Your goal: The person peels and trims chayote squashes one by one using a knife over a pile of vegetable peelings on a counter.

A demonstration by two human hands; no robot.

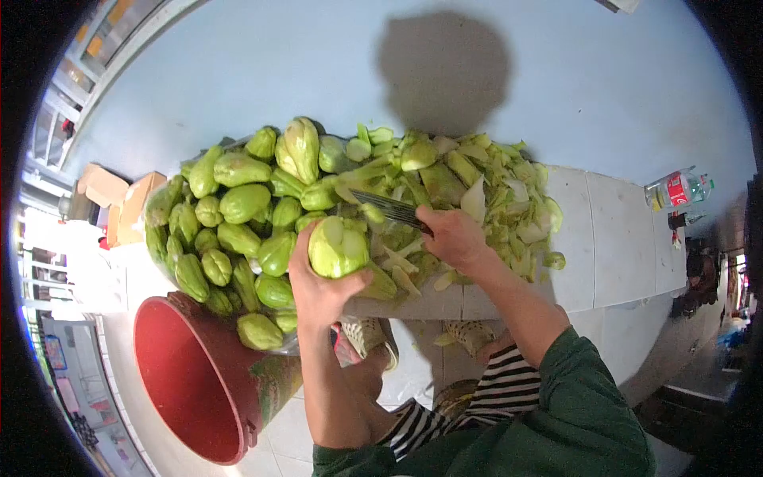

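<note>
My left hand [322,290] is wrapped round a chayote [338,248] whose upper end is partly peeled to pale green. In my right hand [455,238] is a knife [389,208], its dark blade pointing left above the pile, apart from the chayote. A small green slice [371,212] shows against the blade; whether it sticks there or is falling I cannot tell. Whole chayotes [245,203] are heaped to the left of my hands. Cut peelings [513,195] lie spread behind and to the right of the knife.
A large red bucket [187,381] lies tilted at the lower left, its mouth facing left. Cardboard boxes [131,207] stand behind it. A plastic bottle with a red label [678,189] is on the white tiled ledge [616,230] at the right. A pale blue wall [278,71] rises behind the heap.
</note>
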